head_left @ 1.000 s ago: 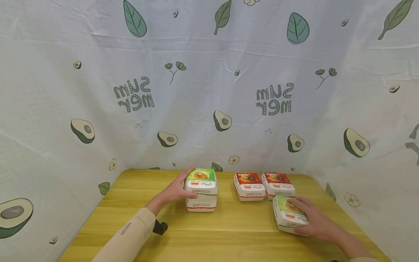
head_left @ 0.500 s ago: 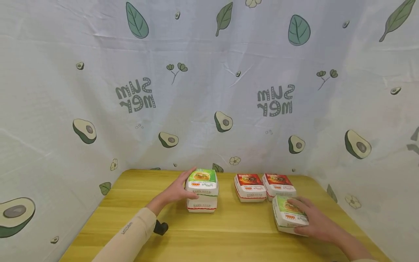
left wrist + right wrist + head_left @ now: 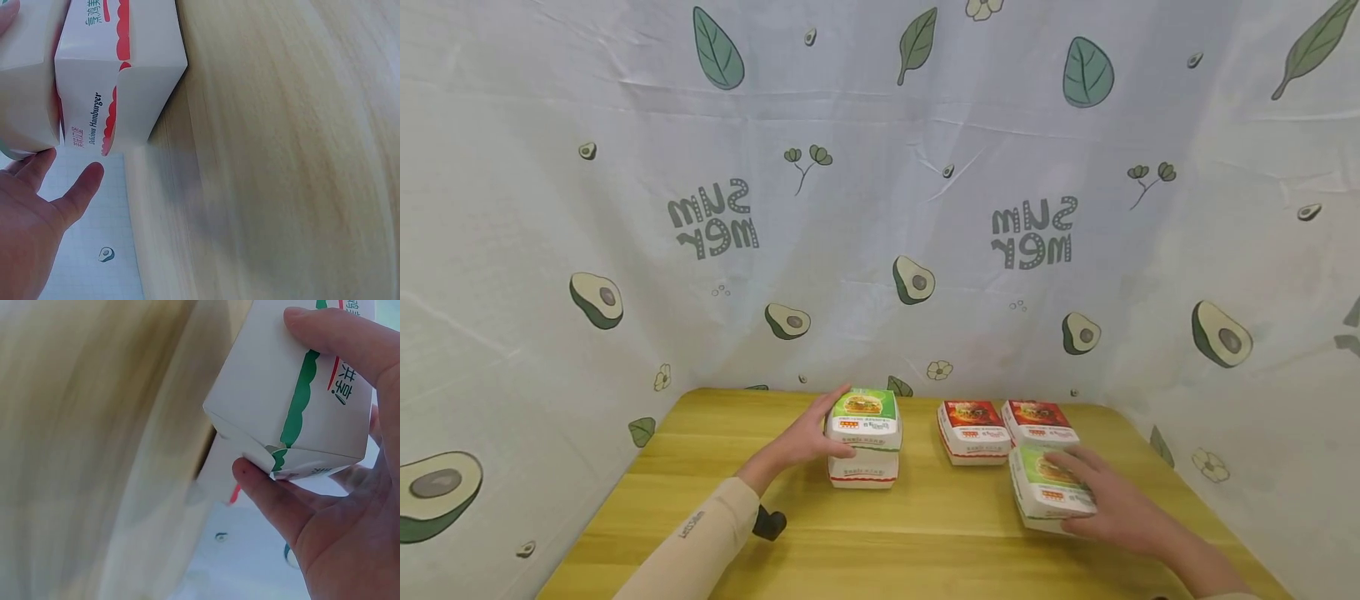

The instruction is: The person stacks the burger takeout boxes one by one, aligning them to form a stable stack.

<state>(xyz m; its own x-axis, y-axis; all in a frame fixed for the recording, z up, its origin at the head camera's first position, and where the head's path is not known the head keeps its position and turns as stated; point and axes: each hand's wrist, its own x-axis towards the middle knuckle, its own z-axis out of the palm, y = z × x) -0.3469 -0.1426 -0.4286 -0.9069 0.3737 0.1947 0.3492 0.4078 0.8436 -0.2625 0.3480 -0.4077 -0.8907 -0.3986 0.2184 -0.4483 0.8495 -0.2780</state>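
While both hands are on boxes, the left hand (image 3: 801, 435) spans the left side of the upper green-topped box (image 3: 867, 421), thumb on the near face and fingers toward the far side. Its grip is spread to about the width of the box and has hold of it. That box is directly above the lower box (image 3: 863, 472), close against it; the left wrist view shows a red scalloped band and the words "Delicious Hamburger" on the lower one, and one finger stretched out clear of it.

The right hand (image 3: 1116, 504) has a similar grip on the right green-topped box (image 3: 1048, 483), the thumb pressed to a white side with a green scalloped band. This box is turned a little, just in front of the right red-topped box (image 3: 1039, 422); whether its base touches the bench (image 3: 925, 550) cannot be told.

The left red-topped box (image 3: 973, 429) stands just beside its twin on the bench, between the stack and the right hand. A pale sleeve (image 3: 688, 542) covers the left forearm, with a small black object (image 3: 769, 523) at the wrist. Behind hangs a white cloth (image 3: 850, 225) printed with avocados, leaves, flowers and reversed lettering.
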